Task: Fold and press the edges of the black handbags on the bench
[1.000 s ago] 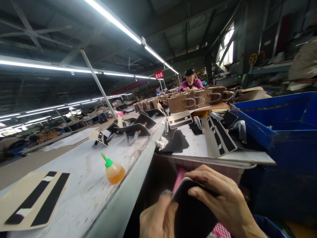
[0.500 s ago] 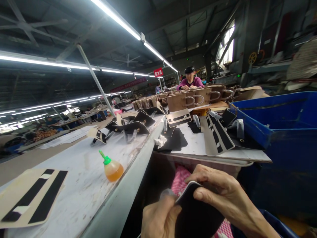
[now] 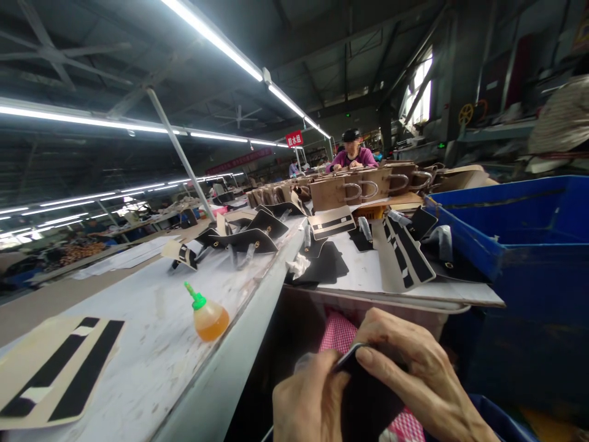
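Observation:
Both hands pinch the upper edge of a black bag panel (image 3: 370, 393) held over my lap. My left hand (image 3: 306, 393) is closed on its left side, with a bit of clear plastic wrap (image 3: 304, 363) showing behind the fingers. On the right part of the edge, my right hand (image 3: 409, 362) grips with thumb in front and fingers behind. The panel's lower part drops out of view. To the left, a squeeze bottle (image 3: 210, 320) of amber liquid with a green nozzle stands on the white table (image 3: 138, 344).
A beige panel with black strips (image 3: 59, 368) lies at the near left. Black flaps with wrapped handles (image 3: 248, 236) are piled farther back. More pieces cover the side board (image 3: 359, 270). A blue bin (image 3: 534, 264) stands right. Behind brown bags (image 3: 329, 193) sits a co-worker (image 3: 352, 156).
My hands have drawn closer together along the panel's edge, the left one moving right. The panel is tilted so that less of its pale rim shows.

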`<state>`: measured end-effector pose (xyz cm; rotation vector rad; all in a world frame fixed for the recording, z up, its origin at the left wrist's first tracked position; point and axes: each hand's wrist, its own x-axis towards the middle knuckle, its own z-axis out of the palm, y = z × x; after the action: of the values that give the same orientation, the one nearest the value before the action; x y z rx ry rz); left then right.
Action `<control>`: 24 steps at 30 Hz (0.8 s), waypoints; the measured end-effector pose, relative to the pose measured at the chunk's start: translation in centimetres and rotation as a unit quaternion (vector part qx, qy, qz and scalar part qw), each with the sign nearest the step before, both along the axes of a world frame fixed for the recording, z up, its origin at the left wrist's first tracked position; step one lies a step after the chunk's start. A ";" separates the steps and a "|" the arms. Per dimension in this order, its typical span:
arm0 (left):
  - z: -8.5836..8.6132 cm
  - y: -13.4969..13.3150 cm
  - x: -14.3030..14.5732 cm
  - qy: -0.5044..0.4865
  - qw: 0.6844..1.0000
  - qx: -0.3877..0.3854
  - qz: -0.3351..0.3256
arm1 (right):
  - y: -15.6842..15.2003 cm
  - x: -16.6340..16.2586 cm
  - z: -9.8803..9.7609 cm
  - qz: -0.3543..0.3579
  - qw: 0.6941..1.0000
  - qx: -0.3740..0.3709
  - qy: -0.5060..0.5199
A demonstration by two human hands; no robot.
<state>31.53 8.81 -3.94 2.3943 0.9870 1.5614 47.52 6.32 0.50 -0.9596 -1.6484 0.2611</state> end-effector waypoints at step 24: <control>4.2 2.9 -6.2 -0.293 0.876 -0.336 -0.182 | 6.2 0.4 -1.9 0.091 0.984 -0.126 -0.091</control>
<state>25.29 11.67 0.25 1.4018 0.7169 1.3585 47.93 12.49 -1.36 -1.0467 -1.9055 0.5289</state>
